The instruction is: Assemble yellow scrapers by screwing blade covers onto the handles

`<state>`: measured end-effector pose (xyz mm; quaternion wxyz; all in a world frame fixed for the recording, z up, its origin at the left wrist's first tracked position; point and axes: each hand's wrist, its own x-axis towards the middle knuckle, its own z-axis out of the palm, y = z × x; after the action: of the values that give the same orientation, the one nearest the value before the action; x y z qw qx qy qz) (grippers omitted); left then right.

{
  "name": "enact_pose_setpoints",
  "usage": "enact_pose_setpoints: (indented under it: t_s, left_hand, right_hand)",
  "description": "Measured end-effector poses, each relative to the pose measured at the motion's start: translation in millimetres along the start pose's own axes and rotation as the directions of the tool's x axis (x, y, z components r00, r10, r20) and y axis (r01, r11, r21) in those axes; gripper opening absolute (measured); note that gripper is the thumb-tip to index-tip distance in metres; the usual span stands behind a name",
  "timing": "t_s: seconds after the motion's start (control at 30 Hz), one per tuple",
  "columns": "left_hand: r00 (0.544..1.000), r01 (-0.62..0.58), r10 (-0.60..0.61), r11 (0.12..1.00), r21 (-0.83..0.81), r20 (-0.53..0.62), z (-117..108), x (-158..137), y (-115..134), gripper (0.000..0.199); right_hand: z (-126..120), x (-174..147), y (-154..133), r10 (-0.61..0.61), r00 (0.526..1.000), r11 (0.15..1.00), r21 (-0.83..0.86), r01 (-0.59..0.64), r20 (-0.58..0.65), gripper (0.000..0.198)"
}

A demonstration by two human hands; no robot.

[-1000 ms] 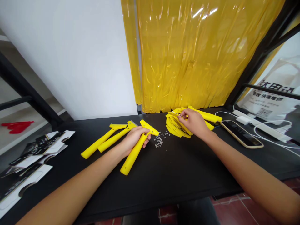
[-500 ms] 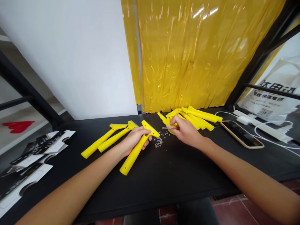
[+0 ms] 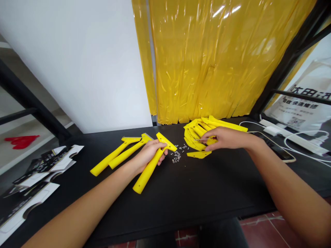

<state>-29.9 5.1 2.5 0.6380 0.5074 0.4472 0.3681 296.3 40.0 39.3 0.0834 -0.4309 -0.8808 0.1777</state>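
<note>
My left hand (image 3: 150, 155) is closed around the neck of a yellow scraper (image 3: 148, 168), its T-shaped head pointing away and its handle towards me. Two more yellow scrapers (image 3: 113, 155) lie just left of that hand. In my right hand (image 3: 221, 138) is a thin screwdriver (image 3: 204, 139) with a dark red handle, mostly hidden by the fingers. The fingertips are at a pile of yellow scraper parts (image 3: 198, 129), close to a flat yellow head plate (image 3: 198, 155); whether they touch the plate is unclear. Small screws and nuts (image 3: 176, 157) lie loose between my hands.
A phone (image 3: 276, 148) lies to the right, beside a white power strip (image 3: 292, 136) and cables. Black-and-white printed cards (image 3: 46, 172) are stacked at the left. Behind the black table (image 3: 165, 206) hang a white panel and a yellow plastic curtain (image 3: 207, 69).
My right hand has moved right with the screwdriver. A flat yellow plate now shows at the pile's near edge, and the piece sticking out at its left is gone. My left hand stays put.
</note>
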Motion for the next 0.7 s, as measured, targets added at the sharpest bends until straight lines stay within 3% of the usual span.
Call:
enact_pose_setpoints:
  t_s: [0.1, 0.2, 0.37, 0.7]
  left_hand:
    - [1.000, 0.000, 0.000, 1.000, 0.011, 0.004, -1.1, 1.2, -1.2, 0.023]
    - [1.000, 0.001, -0.002, 1.000, 0.030, 0.008, -1.0, 1.2, -1.1, 0.022]
    - [1.000, -0.011, 0.010, 0.999, 0.045, 0.014, 0.8, 0.2, -1.3, 0.021]
    - [0.999, -0.028, 0.027, 0.999, 0.030, 0.032, -0.9, 2.7, -5.8, 0.023]
  right_hand:
    - [11.9, 12.7, 1.3, 0.132, 0.966, 0.975, -0.143, -0.167, -0.224, 0.032]
    - [26.7, 24.3, -0.2, 0.215, 0.922, 0.910, -0.277, -0.309, -0.323, 0.027]
    - [39.6, 27.7, -14.0, 0.271, 0.899, 0.826, -0.396, -0.401, -0.345, 0.020]
    - [47.2, 29.6, -48.2, 0.388, 0.855, 0.719, -0.467, -0.515, -0.344, 0.024]
